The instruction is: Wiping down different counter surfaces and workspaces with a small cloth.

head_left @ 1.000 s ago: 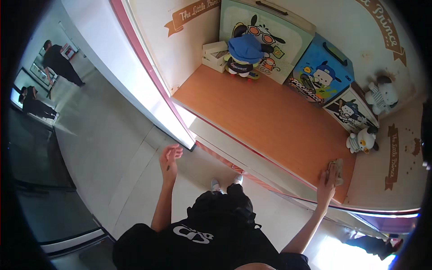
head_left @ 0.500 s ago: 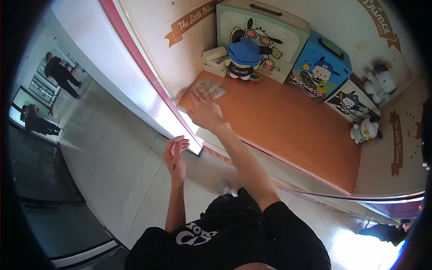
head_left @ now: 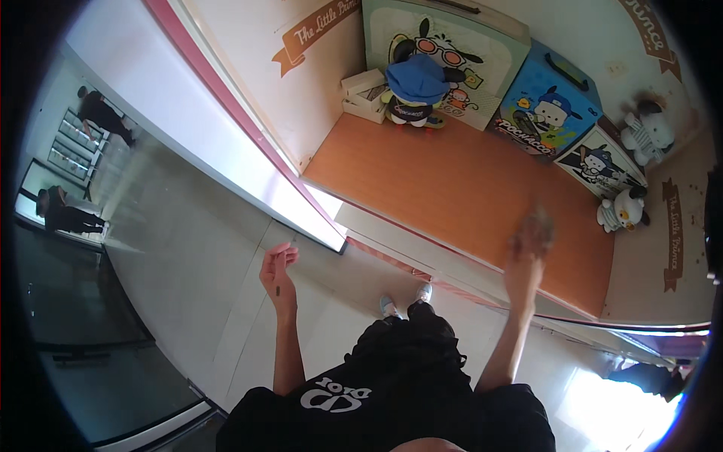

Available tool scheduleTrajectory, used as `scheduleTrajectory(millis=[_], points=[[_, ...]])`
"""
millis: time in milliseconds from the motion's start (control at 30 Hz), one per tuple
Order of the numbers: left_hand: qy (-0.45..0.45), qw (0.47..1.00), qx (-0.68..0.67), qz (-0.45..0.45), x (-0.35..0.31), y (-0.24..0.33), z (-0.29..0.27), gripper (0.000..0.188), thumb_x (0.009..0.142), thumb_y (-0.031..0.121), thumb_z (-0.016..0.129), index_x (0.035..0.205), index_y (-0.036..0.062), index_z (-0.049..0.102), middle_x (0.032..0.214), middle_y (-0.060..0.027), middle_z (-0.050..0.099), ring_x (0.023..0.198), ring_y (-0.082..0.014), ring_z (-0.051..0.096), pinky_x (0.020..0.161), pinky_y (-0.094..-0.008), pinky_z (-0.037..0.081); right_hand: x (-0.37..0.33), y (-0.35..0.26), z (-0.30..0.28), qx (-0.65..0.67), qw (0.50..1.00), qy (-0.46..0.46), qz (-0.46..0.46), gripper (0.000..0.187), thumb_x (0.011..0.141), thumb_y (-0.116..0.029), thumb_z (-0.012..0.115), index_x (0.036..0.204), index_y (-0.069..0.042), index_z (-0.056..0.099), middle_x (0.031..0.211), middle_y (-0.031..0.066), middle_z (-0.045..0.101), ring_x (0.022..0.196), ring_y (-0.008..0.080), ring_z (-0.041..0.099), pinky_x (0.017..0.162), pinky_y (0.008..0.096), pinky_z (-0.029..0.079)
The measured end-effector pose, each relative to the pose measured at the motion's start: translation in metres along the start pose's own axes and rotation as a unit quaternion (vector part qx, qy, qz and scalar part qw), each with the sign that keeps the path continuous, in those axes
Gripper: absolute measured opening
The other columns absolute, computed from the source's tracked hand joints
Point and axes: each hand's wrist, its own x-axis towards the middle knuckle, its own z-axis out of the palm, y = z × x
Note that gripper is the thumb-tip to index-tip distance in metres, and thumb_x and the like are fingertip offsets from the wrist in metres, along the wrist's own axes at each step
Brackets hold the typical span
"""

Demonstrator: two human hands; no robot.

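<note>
The right hand (head_left: pixel 525 260) is over the front part of the orange-brown display shelf (head_left: pixel 444 177), toward its right end, with a greyish cloth (head_left: pixel 537 226) at its fingers. Both are motion-blurred, so I cannot tell whether its grip pinches the cloth or lies flat over it. The left hand (head_left: pixel 279 273) hangs apart from the shelf, above the pale floor (head_left: pixel 248 316), holding nothing, its grip loosely spread with the fingers half curled. Along the back of the shelf, from left to right, stand small cream boxes (head_left: pixel 364 105), a toy dog figure in a blue cap (head_left: pixel 416 80), a pale green box with a handle (head_left: pixel 493 30), a blue cartoon box (head_left: pixel 538 113), a black-and-white cartoon box (head_left: pixel 595 158) and a plush dog (head_left: pixel 625 211). A second plush dog (head_left: pixel 649 139) sits above the last box.
</note>
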Motion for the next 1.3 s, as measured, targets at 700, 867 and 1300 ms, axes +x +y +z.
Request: scheduleTrajectory(millis=[700, 867, 1300], points=[[-0.209, 0.934, 0.133, 0.259, 0.053, 0.049, 0.204, 0.024, 0.107, 0.006, 0.062, 0.129, 0.0028, 0.074, 0.127, -0.0128, 0.077, 0.115, -0.0312, 0.071, 0.102, -0.0397, 0.056, 0.007, -0.188, 0.147, 0.17, 0.886, -0.041, -0.431, 0.056, 0.094, -0.018, 0.069, 0.146, 0.002, 0.064, 0.145, 0.0199, 0.068, 0.145, 0.0412, 0.057, 0.132, 0.0465, 0.038], [-0.427, 0.844, 0.217, 0.243, 0.013, 0.055, 0.231, 0.032, 0.112, 0.018, 0.062, 0.138, 0.0022, 0.072, 0.149, -0.016, 0.07, 0.137, -0.0358, 0.062, 0.116, -0.0459, 0.048, 0.016, -0.107, 0.101, 0.138, 0.905, -0.114, -0.386, 0.048, 0.09, -0.011, 0.071, 0.136, 0.003, 0.072, 0.13, 0.0212, 0.078, 0.139, 0.0421, 0.063, 0.133, 0.0483, 0.039], [-0.536, 0.767, 0.143, 0.322, -0.005, 0.012, 0.39, 0.043, 0.119, 0.032, 0.046, 0.145, 0.0093, 0.072, 0.16, -0.0116, 0.064, 0.149, -0.0329, 0.055, 0.127, -0.0482, 0.035, 0.061, -0.028, 0.03, 0.144, 0.97, -0.119, -0.155, 0.046, 0.095, -0.019, 0.073, 0.137, 0.0, 0.072, 0.13, 0.0273, 0.076, 0.12, 0.0447, 0.073, 0.091, 0.0491, 0.06]])
